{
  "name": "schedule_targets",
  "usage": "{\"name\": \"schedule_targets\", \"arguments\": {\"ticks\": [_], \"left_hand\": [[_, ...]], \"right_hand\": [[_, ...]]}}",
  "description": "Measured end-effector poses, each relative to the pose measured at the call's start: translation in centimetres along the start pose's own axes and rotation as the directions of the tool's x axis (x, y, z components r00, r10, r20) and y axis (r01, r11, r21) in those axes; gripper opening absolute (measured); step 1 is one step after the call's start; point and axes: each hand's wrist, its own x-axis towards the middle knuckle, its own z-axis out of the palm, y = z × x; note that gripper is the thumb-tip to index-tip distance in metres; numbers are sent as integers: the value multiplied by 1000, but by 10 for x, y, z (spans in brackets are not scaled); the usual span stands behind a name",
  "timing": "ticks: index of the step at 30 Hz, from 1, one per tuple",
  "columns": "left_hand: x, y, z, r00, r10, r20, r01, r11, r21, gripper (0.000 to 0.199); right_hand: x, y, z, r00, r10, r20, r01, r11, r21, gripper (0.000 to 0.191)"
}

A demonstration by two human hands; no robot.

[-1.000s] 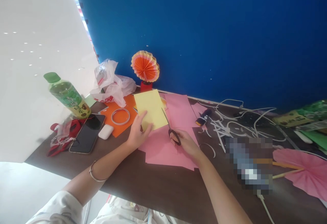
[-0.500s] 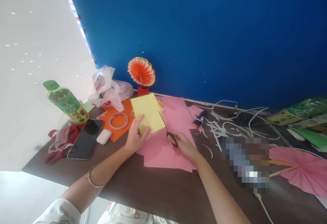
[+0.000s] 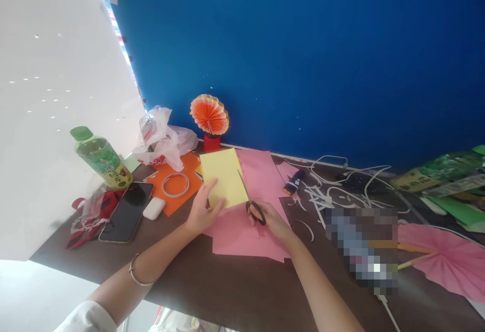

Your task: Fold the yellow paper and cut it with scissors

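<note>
My left hand [image 3: 204, 208] grips the lower left edge of a yellow paper [image 3: 223, 176], its thumb and a finger over the sheet. My right hand [image 3: 267, 218] is closed round the black handles of a pair of scissors [image 3: 256, 212]. The blades point up and away along the right edge of the yellow paper. Beneath both hands lie pink sheets [image 3: 242, 238], with another pink sheet [image 3: 259, 170] farther back.
An orange sheet with a tape roll [image 3: 175, 185], a white case [image 3: 154, 208], a phone [image 3: 127, 213] and a green-capped bottle [image 3: 102, 157] are left. Behind stands a paper fan [image 3: 209, 114]. Right are a glue stick [image 3: 293, 183], paper strips [image 3: 317, 198], cables and a pink fan [image 3: 447, 261].
The camera view has shifted, so the scene sits slightly lower. The scissor handles now look wider apart, and the yellow paper is a little more upright in view.
</note>
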Motion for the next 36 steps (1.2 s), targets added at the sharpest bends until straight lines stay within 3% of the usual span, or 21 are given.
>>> {"name": "schedule_targets", "arguments": {"ticks": [7,12,36], "left_hand": [[-7,6,3,995,88,56,-81,991,-106,46],[-9,9,3,995,67,70,-56,987,-149,46],[-10,10,3,997,9,75,9,970,-241,46]], "right_hand": [[-5,-6,2,995,-93,-42,88,991,-101,42],[-5,-2,2,991,-83,-109,67,988,-141,43],[1,3,0,986,-117,-117,103,987,-120,48]]}}
